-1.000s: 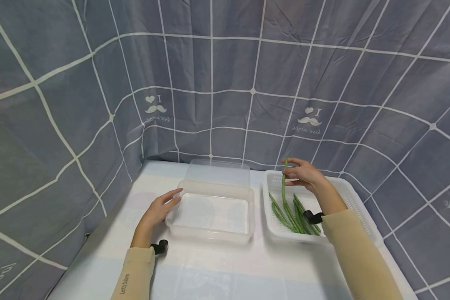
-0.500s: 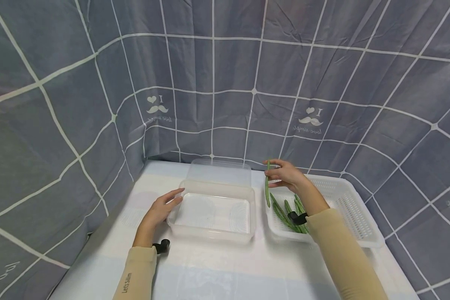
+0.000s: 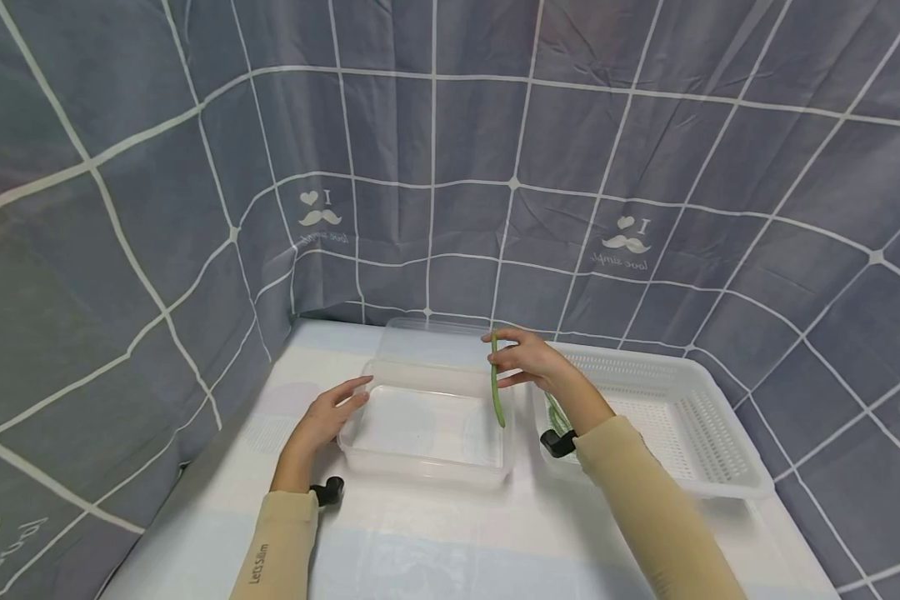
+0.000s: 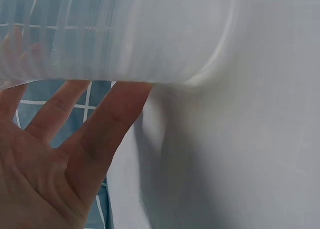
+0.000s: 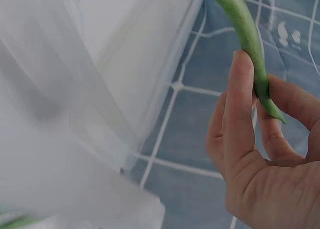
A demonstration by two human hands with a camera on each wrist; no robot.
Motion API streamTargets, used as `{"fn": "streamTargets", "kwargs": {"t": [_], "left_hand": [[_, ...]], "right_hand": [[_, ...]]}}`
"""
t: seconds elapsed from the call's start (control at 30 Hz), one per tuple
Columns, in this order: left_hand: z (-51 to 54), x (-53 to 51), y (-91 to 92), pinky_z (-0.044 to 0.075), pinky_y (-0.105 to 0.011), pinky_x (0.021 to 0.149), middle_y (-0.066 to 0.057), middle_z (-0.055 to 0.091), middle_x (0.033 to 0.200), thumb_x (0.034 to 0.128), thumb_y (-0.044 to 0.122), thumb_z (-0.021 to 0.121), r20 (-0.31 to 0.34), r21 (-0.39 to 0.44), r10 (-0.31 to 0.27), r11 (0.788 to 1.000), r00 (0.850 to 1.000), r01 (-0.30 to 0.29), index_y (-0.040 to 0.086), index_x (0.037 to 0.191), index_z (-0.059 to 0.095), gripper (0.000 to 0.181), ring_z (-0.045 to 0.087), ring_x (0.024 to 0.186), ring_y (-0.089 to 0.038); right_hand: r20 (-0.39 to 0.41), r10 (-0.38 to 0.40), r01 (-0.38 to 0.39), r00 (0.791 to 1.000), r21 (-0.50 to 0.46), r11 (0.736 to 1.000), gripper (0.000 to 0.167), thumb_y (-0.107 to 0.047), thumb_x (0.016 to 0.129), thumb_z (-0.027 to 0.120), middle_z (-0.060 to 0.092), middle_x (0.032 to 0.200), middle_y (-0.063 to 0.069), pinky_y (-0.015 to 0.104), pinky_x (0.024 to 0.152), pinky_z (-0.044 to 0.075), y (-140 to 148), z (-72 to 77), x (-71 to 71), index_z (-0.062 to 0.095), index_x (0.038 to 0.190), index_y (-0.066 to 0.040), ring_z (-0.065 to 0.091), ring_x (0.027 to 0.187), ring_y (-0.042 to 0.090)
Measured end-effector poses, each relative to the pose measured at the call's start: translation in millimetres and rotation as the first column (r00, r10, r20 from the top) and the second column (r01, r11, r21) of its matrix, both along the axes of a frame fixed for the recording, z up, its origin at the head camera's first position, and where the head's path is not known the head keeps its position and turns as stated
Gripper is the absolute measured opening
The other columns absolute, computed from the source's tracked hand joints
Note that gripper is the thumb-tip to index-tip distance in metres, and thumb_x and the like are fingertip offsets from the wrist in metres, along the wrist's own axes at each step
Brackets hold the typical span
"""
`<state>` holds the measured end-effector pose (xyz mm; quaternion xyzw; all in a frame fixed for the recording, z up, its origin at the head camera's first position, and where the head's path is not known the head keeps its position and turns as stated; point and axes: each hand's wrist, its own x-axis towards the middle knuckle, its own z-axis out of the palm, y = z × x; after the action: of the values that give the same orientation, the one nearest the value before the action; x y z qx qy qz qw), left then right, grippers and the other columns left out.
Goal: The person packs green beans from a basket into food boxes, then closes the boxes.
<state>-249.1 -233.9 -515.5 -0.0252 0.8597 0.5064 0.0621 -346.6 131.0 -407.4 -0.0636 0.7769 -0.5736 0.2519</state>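
Note:
My right hand (image 3: 531, 360) pinches one green bean (image 3: 497, 396) near its upper end, between thumb and fingertips. The bean hangs down over the right side of a clear plastic container (image 3: 423, 468). In the right wrist view, the bean (image 5: 245, 29) curves away from the fingers, with its thin tip by the thumb. My left hand (image 3: 327, 418) rests against the container's left side, fingers spread and fairly straight. Seen from the left wrist, the thumb (image 4: 107, 131) touches the translucent container wall (image 4: 165, 34). Nothing shows inside the container.
Right of the container stands a white perforated basket (image 3: 708, 454). More green beans (image 3: 557, 417) lie in it, partly hidden by my right wrist. A clear lid (image 3: 438, 343) lies behind the container. A grey checked curtain (image 3: 465, 208) surrounds the table (image 3: 420, 550).
My right hand has lifted the green bean out of the basket and carried it left to above the container. The left hand has stayed at the container's left side.

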Motion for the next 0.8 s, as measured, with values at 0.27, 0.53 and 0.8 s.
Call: {"fn": "streamTargets", "kwargs": {"t": [0.27,0.53,0.8], "left_hand": [[0.6,0.0,0.3,0.038,-0.071,0.119,-0.028,0.033,0.17,0.1116,0.043,0.054,-0.013,0.005,-0.001,1.0,1.0,0.001,0.022,0.16,0.049,0.053,0.032,0.156,-0.055],[1.5,0.9,1.1,0.033,-0.073,0.122,-0.027,0.033,0.171,0.1114,0.044,0.053,-0.016,0.0,0.007,1.0,1.0,-0.007,0.022,0.16,0.049,0.054,0.03,0.158,-0.054],[1.5,1.7,1.5,0.033,-0.072,0.122,-0.027,0.033,0.17,0.112,0.041,0.053,-0.016,0.011,0.005,1.0,1.0,-0.004,0.022,0.161,0.049,0.053,0.03,0.158,-0.054]], "right_hand": [[0.037,0.047,-0.048,0.998,0.035,0.998,0.05,-0.005,0.1,0.07,0.064,0.106,0.007,0.035,0.077,0.067,-33.0,-18.0,3.1,0.06,0.148,-0.011,0.07,0.088,0.015],[0.056,0.105,-0.11,0.993,0.094,0.989,0.049,-0.005,0.099,0.07,0.07,0.105,0.007,0.033,0.071,0.066,-59.6,-33.0,6.3,0.062,0.147,-0.011,0.07,0.09,0.017],[0.085,0.139,-0.15,0.987,0.145,0.978,0.048,-0.004,0.098,0.071,0.068,0.109,0.009,0.031,0.065,0.065,-77.0,-46.6,4.2,0.064,0.145,-0.01,0.07,0.092,0.021]]}}
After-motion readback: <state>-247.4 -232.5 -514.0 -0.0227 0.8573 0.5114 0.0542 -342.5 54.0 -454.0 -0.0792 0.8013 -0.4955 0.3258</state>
